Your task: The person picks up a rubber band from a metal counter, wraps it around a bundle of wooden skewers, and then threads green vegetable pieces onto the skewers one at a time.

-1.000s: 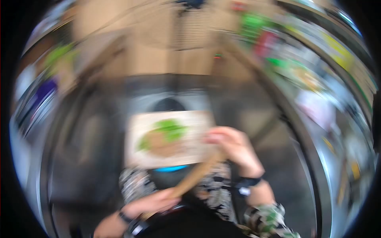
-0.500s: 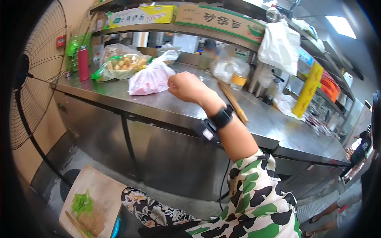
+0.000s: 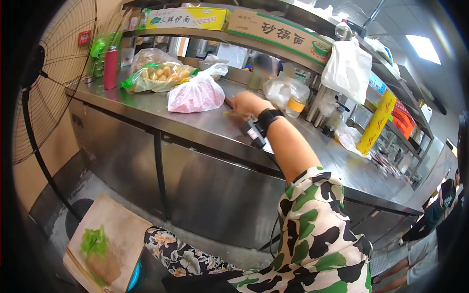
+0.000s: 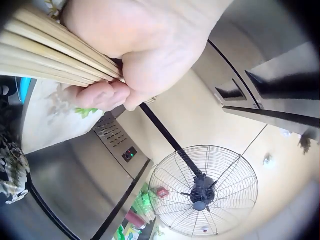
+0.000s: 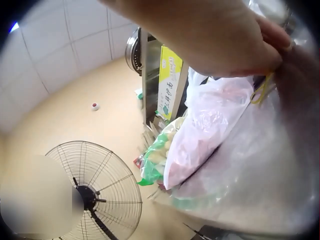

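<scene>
My left hand (image 4: 150, 40) grips a bundle of bamboo sticks (image 4: 55, 50), fingers curled round them, above the cutting board (image 4: 55, 125); this hand is outside the head view. Green leafy vegetables (image 3: 94, 242) and a brown patch lie on the board (image 3: 117, 215), with sticks (image 3: 78, 268) along its left side. Over the steel counter, my right hand (image 3: 249, 103) has its fingers bent, blurred in the head view. A yellow rubber band (image 5: 262, 91) hangs at its fingertips in the right wrist view. Left of this hand sits a tied bag with pinkish contents (image 3: 195, 94).
On the counter (image 3: 146, 107) stand a pink bottle (image 3: 111, 67), a green-edged bag of round pale items (image 3: 159, 78) and a jar (image 3: 295, 106). Boxes (image 3: 281, 35) fill the shelf above. A floor fan (image 3: 39, 66) stands left, and people (image 3: 447, 195) are at far right.
The view swung from the board in my lap to the counter. My right hand left the sticks, reached over the counter, then moved right from the tied bag; the yellow rubber band now shows.
</scene>
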Demonstrator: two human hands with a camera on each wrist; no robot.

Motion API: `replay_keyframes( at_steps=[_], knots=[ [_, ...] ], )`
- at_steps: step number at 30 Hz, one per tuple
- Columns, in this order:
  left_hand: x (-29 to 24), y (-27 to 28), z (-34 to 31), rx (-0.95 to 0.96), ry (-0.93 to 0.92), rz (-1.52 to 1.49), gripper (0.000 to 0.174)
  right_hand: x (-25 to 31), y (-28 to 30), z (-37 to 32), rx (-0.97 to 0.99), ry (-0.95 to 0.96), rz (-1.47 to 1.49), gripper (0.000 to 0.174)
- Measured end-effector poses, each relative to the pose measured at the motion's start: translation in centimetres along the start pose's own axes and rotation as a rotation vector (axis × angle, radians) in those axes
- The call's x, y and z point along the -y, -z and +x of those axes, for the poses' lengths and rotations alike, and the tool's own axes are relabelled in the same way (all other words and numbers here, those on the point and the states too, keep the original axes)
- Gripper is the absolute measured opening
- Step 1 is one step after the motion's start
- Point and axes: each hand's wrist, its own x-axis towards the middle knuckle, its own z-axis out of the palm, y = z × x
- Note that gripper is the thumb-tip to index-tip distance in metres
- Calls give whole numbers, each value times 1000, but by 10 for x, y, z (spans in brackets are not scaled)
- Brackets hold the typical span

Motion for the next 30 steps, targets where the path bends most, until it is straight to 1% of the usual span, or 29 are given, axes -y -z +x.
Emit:
replay_keyframes(
  at_steps=[2, 3, 4, 5, 6, 7, 9, 10, 15, 17, 18, 20, 23, 24, 26, 27, 29, 30],
  knots=[
    [10, 5, 6, 4, -59, 5, 38, -16, 9, 2, -120, -48, 132, 17],
    [13, 7, 6, 8, -91, 8, 32, -26, 10, 2, -196, -69, 291, 16],
    [7, 3, 4, 92, 6, -147, 21, -37, 10, 1, -270, -94, 451, 16],
    [-7, -8, 3, 177, 102, -302, 14, -43, 11, -2, -316, -107, 556, 14],
    [-19, -21, 1, 264, 197, -460, 17, -48, 13, -3, -363, -120, 659, 12],
    [-27, -36, -2, 174, 198, -434, 21, -52, 17, -5, -353, -145, 768, 11],
    [-38, -60, -13, -9, 200, -380, 33, -62, 16, 2, -375, -196, 883, 12],
    [-37, -60, -13, -11, 193, -382, 32, -63, 17, 3, -387, -221, 942, 13],
    [-44, -67, -20, -12, 157, -330, 30, -60, 13, 7, -340, -227, 1020, 12],
    [-38, -60, -17, -13, 160, -365, 30, -56, 11, 8, -302, -222, 1039, 12],
    [-35, -58, -16, -12, 162, -382, 29, -56, 11, 9, -270, -221, 970, 11],
    [-44, -71, -25, -67, 144, -337, 29, -58, 8, 12, -208, -219, 830, 11],
    [-47, -77, -28, -136, 145, -329, 29, -57, 11, 10, -249, -220, 832, 10],
    [-46, -77, -27, -156, 150, -337, 29, -55, 12, 9, -268, -205, 866, 10],
    [-40, -66, -22, -67, 152, -375, 30, -51, 13, 8, -307, -177, 934, 11],
    [-37, -62, -20, -22, 152, -394, 30, -49, 15, 7, -268, -158, 969, 11],
    [-40, -68, -24, -49, 149, -365, 31, -35, 23, 4, -187, -112, 1041, 11],
    [-42, -69, -26, -69, 144, -352, 31, -26, 27, 3, -173, -46, 1123, 11]
  ],
)
